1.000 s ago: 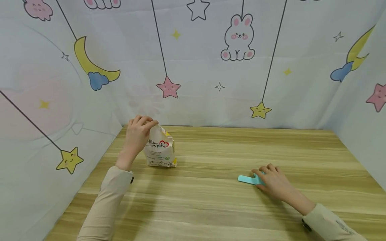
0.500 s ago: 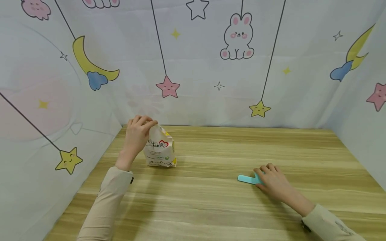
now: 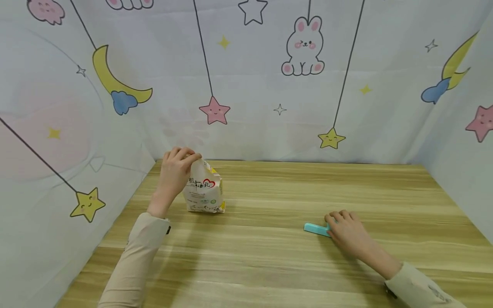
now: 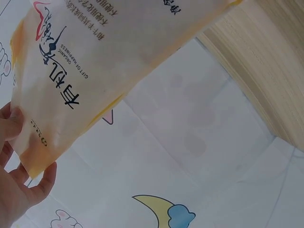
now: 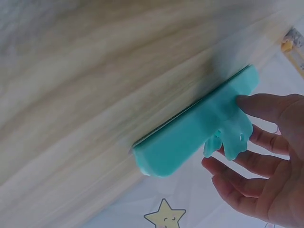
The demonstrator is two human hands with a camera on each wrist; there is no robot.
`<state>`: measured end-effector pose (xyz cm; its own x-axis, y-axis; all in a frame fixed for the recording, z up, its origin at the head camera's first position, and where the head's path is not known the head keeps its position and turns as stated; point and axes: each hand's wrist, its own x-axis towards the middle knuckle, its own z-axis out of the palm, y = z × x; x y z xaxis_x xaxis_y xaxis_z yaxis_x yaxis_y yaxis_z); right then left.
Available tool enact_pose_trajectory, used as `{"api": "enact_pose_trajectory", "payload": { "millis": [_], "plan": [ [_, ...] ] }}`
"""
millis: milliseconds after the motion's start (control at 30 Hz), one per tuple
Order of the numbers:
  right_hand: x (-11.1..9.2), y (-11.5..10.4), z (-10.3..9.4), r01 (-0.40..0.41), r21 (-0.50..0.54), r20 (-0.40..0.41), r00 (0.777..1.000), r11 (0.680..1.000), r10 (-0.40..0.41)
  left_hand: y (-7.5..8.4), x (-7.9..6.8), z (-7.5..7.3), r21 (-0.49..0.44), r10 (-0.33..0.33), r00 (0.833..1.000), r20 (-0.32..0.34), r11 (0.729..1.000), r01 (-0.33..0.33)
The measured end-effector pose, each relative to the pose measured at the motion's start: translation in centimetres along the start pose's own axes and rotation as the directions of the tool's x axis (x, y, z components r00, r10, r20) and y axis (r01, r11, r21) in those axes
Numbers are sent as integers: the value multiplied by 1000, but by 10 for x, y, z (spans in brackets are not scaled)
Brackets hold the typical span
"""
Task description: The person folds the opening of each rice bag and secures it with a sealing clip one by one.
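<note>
A person's left hand [image 3: 175, 173] grips the top of a white paper bag [image 3: 206, 190] standing upright on a wood-grain table [image 3: 262, 261], left of center in the head view, its front printed with dark lettering and a red heart. In the left wrist view, thumb and fingers pinch the bag's top corner. At lower right of the head view, the right hand [image 3: 348, 233] holds a teal clip [image 3: 316, 229], thumb on one side and fingers curled about the handle in the right wrist view. Behind, a white curtain [image 3: 250, 139] carries a cartoon rabbit [image 3: 305, 53], top right of center, and stars.
</note>
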<state>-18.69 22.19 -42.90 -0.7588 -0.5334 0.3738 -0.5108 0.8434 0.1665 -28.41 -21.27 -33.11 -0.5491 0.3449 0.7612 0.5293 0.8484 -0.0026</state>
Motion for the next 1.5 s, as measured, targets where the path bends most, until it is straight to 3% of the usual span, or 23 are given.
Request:
{"api": "enact_pose_trajectory", "payload": {
  "millis": [467, 867, 1500],
  "plan": [
    [1, -2, -1, 63, -73, -64, 996, 995, -68, 0, 1, 0, 0, 5, 1000, -20, 1000, -5],
    [2, -5, -8, 16, -28, 28, 999, 999, -15, 0, -1, 0, -3, -2, 1000, -4, 1000, 2],
    [4, -2, -10, 14, 13, 42, 999, 1000, -14, 1, 0, 1, -8, -12, 1000, -6, 1000, 12]
  ]
}}
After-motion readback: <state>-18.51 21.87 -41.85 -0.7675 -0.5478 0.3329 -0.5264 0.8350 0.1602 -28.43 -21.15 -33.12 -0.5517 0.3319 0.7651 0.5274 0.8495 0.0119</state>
